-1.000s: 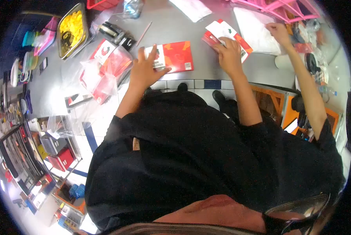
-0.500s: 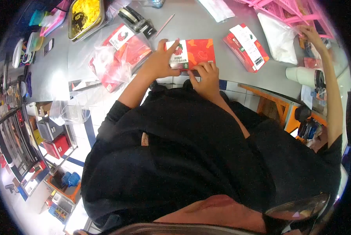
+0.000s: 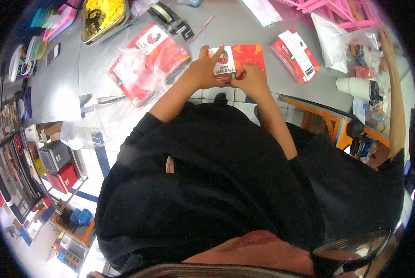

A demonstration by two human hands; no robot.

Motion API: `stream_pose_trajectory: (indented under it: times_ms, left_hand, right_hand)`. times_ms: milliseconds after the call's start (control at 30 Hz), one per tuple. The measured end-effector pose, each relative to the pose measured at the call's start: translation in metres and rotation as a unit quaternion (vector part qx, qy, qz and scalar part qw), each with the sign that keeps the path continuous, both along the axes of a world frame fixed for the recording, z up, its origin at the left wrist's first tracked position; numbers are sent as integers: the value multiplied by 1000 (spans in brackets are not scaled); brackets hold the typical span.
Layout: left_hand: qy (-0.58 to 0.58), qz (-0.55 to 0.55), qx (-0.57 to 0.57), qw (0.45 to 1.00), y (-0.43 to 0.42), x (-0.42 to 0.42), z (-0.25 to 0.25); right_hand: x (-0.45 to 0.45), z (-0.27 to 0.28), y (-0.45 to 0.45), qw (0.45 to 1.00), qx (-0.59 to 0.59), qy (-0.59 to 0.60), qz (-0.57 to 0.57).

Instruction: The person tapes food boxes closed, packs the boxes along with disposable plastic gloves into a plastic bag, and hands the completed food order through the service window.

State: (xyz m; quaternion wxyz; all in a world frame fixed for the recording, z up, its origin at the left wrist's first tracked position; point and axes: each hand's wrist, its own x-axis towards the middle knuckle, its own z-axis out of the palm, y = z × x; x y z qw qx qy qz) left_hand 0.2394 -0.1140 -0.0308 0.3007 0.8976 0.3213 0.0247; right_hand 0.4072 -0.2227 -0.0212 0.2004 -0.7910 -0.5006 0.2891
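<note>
A red-and-white cardboard food box (image 3: 251, 54) lies on the metal table in front of me. My left hand (image 3: 208, 69) grips its left end, the thumb along the front side and fingers across the white printed panel. At the front edge, near the middle, my right hand (image 3: 251, 78) has its thumb and index finger pinched together against the box. Left of my hands, a similar food box (image 3: 163, 58) sits partly under a clear plastic bag (image 3: 132, 65). Another box (image 3: 294, 55), with a paper receipt on top, stands to the right.
A tape dispenser (image 3: 170, 21) and a tray of yellow food (image 3: 103, 21) are at the back left. Pink baskets (image 3: 337, 14), a white bag (image 3: 328, 44) and white cups (image 3: 353, 88) sit right. Another person's arm (image 3: 395, 102) reaches in there.
My right hand's fingers have gone from resting along the box's top edge to a pinch at its front. The other person's hand has moved right. The view has shifted slightly.
</note>
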Motion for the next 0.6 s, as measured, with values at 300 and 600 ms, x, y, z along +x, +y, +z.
stream_pose_trajectory:
  times_ms: [300,600]
  left_hand:
    - [76,12,27,997,-9,6,13]
    - [14,30,-9,999,-6,-1,3]
  right_hand:
    - [-4,10,28,979,-170,-94,54]
    - [10,12,2,994,-85,-65,-9]
